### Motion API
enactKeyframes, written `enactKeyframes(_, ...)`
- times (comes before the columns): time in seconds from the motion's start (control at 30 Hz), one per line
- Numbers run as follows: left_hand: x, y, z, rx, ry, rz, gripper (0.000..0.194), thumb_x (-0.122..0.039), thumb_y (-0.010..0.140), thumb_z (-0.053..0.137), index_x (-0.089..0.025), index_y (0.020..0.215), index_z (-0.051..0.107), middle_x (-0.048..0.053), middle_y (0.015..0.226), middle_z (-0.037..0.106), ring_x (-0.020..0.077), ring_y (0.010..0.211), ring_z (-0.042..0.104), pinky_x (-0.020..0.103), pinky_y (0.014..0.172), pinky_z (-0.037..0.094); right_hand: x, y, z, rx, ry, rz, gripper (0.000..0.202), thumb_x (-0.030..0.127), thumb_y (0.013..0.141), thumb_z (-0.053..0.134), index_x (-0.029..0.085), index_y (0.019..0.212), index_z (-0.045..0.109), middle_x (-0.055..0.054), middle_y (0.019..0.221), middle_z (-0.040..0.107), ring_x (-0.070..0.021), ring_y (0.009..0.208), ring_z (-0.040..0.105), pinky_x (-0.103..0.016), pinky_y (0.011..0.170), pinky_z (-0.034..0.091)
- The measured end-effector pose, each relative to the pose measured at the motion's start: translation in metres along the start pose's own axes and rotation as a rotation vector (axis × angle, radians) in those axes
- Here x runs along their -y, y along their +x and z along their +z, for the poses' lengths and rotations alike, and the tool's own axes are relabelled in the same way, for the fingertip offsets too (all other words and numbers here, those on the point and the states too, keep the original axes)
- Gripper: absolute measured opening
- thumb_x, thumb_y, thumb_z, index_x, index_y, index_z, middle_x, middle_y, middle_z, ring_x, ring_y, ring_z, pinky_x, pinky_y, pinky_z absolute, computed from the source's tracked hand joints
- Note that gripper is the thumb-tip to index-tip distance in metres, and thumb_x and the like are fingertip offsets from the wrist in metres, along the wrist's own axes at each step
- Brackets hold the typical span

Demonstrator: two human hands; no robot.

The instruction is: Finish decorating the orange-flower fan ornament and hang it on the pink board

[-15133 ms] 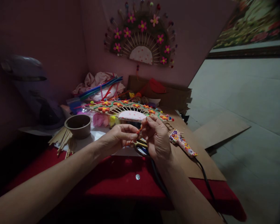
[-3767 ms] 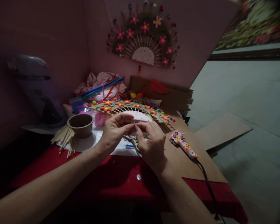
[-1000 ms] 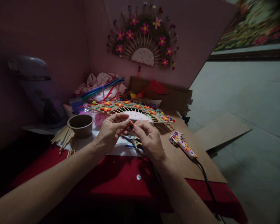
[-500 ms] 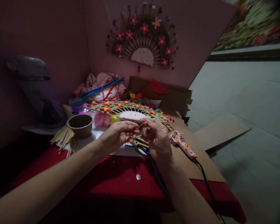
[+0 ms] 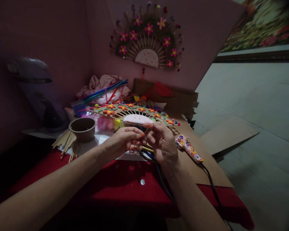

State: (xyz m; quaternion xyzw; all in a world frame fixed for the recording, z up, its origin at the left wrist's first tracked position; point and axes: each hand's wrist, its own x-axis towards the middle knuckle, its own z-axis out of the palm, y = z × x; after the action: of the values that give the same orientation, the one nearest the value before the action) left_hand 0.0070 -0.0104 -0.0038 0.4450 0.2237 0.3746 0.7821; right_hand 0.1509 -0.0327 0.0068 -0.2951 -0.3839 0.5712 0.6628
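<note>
Thread, thin and orange, stretches between the left hand and the right hand, both pinching it above the table, inward from its near edge. Scissors lie below; a flower-patterned glue gun rests on cardboard toward the table's right edge, a brown pot toward the left.

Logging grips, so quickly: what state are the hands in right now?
Left hand: closed, pinching an orange strand.
Right hand: closed, fingertips pinching the same strand.
</note>
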Motion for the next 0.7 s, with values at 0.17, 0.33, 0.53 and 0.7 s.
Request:
enactKeyframes(0.17, 0.0004, -0.0001, 0.0011, -0.021, 0.047, -0.007, 0.008, -0.017, 0.069, 0.072, -0.011, 0.073, 0.067, 0.006, 0.065, 0.066, 0.0095, 0.049, 0.057, 0.018, 0.041, 0.047, 0.001, 0.0002, 0.0013, -0.001, 0.041, 0.03, 0.013, 0.029, 0.068, 0.064, 0.016, 0.067, 0.063, 0.003, 0.061, 0.063, -0.0037, 0.035, 0.037, -0.018, 0.034, 0.033)
enactKeyframes(0.33, 0.0002, 0.0004, 0.0009, -0.036, 0.052, -0.018, 0.01, -0.018, 0.07, 0.072, -0.011, 0.073, 0.066, 0.007, 0.068, 0.068, 0.0097, 0.05, 0.058, 0.018, 0.043, 0.046, 0.0029, 0.0012, 0.002, -0.019, 0.098, 0.04, 0.019, 0.033, 0.07, 0.067, 0.016, 0.066, 0.063, 0.001, 0.063, 0.064, -0.0042, 0.039, 0.042, -0.017, 0.035, 0.033)
enactKeyframes(0.53, 0.0014, 0.0011, -0.0021, -0.049, 0.056, -0.039, 0.015, -0.012, 0.065, 0.073, -0.011, 0.078, 0.066, 0.007, 0.07, 0.069, 0.0101, 0.052, 0.059, 0.019, 0.047, 0.046, 0.0012, 0.003, -0.0006, -0.037, 0.082, -0.019, 0.024, 0.038, 0.069, 0.071, 0.015, 0.072, 0.064, 0.001, 0.062, 0.063, -0.0041, 0.04, 0.045, -0.015, 0.034, 0.028)
enactKeyframes(0.7, 0.002, 0.0026, -0.0037, -0.034, 0.129, 0.017, 0.023, -0.013, 0.06, 0.077, -0.01, 0.08, 0.065, 0.006, 0.072, 0.069, 0.0119, 0.054, 0.06, 0.022, 0.048, 0.044, -0.0021, 0.0044, -0.0048, -0.024, 0.035, -0.056, 0.025, 0.026, 0.064, 0.077, 0.018, 0.082, 0.061, 0.005, 0.063, 0.063, -0.0041, 0.041, 0.043, -0.014, 0.034, 0.025)
